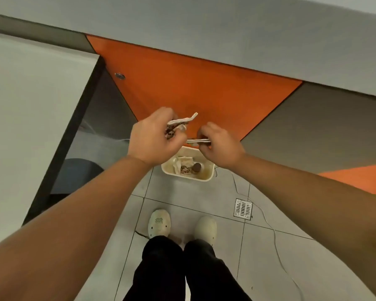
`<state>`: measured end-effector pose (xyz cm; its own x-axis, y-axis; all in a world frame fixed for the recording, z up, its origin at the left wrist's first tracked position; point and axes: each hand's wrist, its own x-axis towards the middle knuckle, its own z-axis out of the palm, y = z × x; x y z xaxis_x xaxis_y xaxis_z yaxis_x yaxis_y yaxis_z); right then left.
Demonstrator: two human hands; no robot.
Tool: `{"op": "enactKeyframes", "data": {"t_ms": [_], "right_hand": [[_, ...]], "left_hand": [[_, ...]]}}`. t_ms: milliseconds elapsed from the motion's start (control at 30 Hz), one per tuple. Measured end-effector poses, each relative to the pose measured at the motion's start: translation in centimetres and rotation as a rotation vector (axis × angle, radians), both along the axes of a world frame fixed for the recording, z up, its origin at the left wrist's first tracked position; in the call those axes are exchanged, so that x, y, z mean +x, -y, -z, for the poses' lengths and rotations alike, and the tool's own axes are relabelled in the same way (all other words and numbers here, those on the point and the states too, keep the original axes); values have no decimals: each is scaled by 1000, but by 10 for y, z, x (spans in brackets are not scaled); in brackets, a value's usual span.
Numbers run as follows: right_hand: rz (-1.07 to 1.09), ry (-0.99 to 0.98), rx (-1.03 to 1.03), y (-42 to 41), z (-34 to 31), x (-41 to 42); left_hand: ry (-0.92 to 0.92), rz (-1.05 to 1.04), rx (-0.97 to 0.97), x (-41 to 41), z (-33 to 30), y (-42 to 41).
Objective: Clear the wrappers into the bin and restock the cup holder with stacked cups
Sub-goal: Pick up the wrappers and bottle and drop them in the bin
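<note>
A: Where are your hands right now?

B: You hold both out over the bin (206, 179), which stands on the tiled floor (204, 205) against the orange panel (193, 83).

A: And the grip?

B: Your left hand (154, 137) is clenched around a bunch of wrappers (180, 122); one pale strip sticks out past your fingers toward the right, and a dark printed piece shows under your knuckles. Your right hand (220, 148) pinches a flat wrapper (198, 140) by one end, held level, its free end pointing at your left hand.

A: Is either wrapper in the bin?

B: No, both are in your hands above its far rim. Inside the bin you can see crumpled white paper, a patterned wrapper and a small round brown thing; what that is, I cannot tell.

A: What else is around you?

B: Your shoes (159, 222) stand just behind the bin, a floor drain (243, 209) lies to the right, and a white cable (267, 222) trails across the tiles past it. A grey counter (30, 105) runs along your left.
</note>
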<state>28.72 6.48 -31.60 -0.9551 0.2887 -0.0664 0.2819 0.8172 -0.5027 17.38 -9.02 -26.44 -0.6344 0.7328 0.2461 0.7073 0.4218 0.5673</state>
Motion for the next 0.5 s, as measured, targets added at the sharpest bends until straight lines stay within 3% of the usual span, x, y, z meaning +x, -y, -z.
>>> {"op": "enactKeyframes", "data": {"t_ms": [133,300,500], "right_hand": [[51,192,-9,7,81,-2],[126,353,-100,14,167,-11],[221,375,-219,13,213,-11]], "left_hand": [[61,78,-225,1,79,5],[139,129,-323,-12,161,6],[273,128,-486,-22,228,-7]]}}
